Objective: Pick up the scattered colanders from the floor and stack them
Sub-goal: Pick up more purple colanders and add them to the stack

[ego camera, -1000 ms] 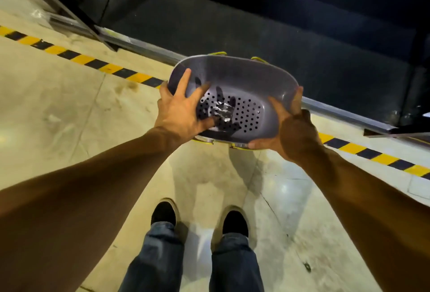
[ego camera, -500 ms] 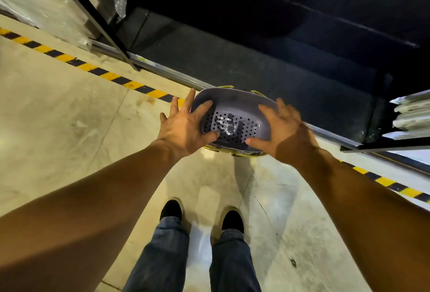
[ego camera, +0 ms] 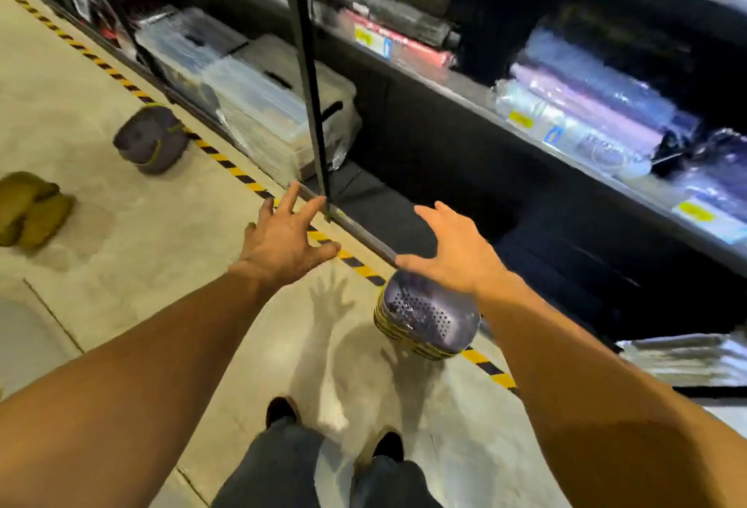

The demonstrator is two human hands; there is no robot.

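Note:
A stack of purple colanders (ego camera: 426,315) with yellow rims sits upside down on the floor by the striped line, just below my right hand (ego camera: 454,250). My right hand hovers above it, fingers spread, holding nothing. My left hand (ego camera: 285,238) is also empty with fingers apart, further left over the floor. Another purple colander (ego camera: 150,139) lies tilted on the floor far to the left, near the shelf base.
A black shelving unit (ego camera: 404,62) with wrapped goods and plastic boxes runs along the right and back. A yellow-black floor stripe (ego camera: 226,161) borders it. Olive-yellow objects (ego camera: 30,206) lie on the floor at far left. My shoes (ego camera: 388,445) stand on bare concrete.
Both hands have let go of the colander, which now rests on the stack on the floor. My view has swung up and left, showing the shelves and another colander.

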